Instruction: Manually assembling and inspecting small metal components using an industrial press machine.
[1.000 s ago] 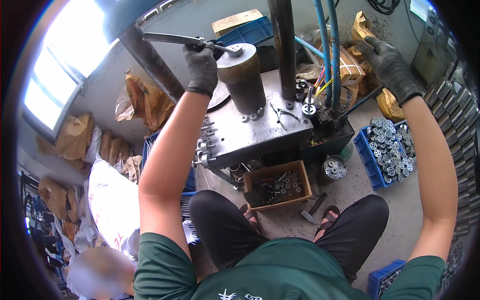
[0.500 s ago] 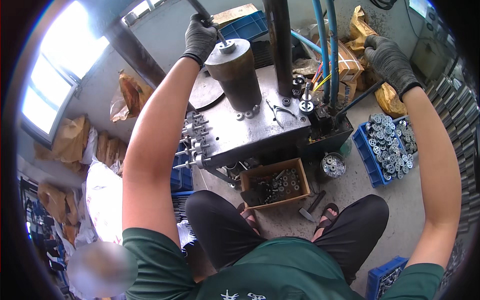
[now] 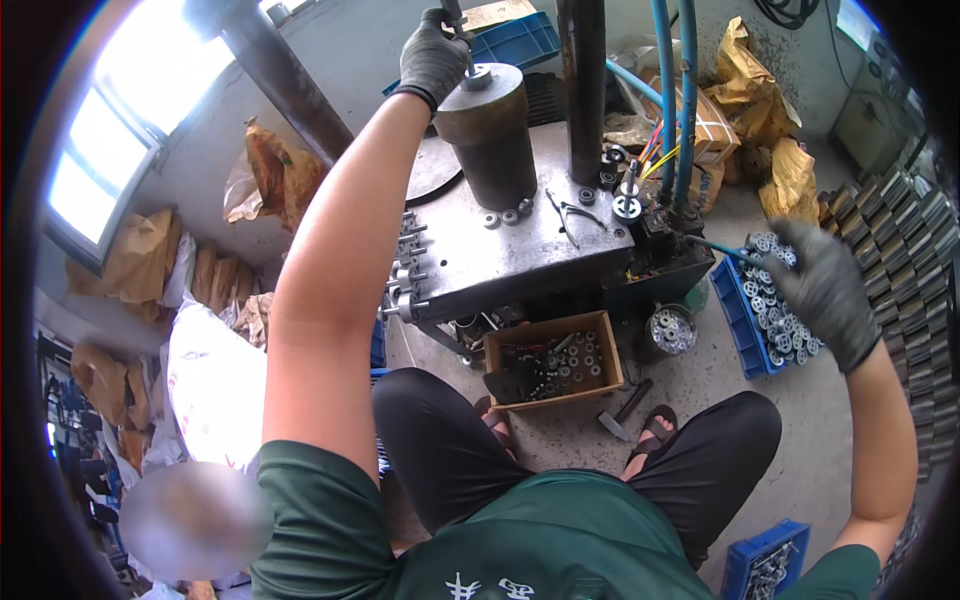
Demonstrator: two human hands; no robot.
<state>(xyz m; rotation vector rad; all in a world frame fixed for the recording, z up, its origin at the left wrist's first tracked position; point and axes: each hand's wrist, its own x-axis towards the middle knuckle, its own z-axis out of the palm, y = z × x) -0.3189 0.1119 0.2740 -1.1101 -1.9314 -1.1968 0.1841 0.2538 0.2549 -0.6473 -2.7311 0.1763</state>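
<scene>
My left hand (image 3: 437,58), in a dark grey knitted glove, is closed round an upright metal rod (image 3: 453,12) at the press. Below it stands a thick steel cylinder (image 3: 487,140), a small metal ring (image 3: 479,76) on its top. My right hand (image 3: 825,290), gloved alike, is smeared by motion at the outer end of a slanting lever (image 3: 722,247); its grip is unclear. On the steel press table (image 3: 480,255) lie a pair of pliers (image 3: 568,215) and several small rings (image 3: 508,216) by the cylinder's foot. A spoked metal wheel part (image 3: 627,207) sits on a small fixture.
A cardboard box (image 3: 545,398) of small parts and a hammer (image 3: 625,410) lie near my feet. Blue crates (image 3: 737,325) of metal wheels stand right, beside a bucket (image 3: 672,332). Shafts with rollers (image 3: 403,290) line the table's left edge. Blue hoses (image 3: 687,110) rise behind.
My right hand has swung down, and the lever has dropped from slanting upward to slanting slightly downward. My left hand stays at the rod; the view has shifted a little.
</scene>
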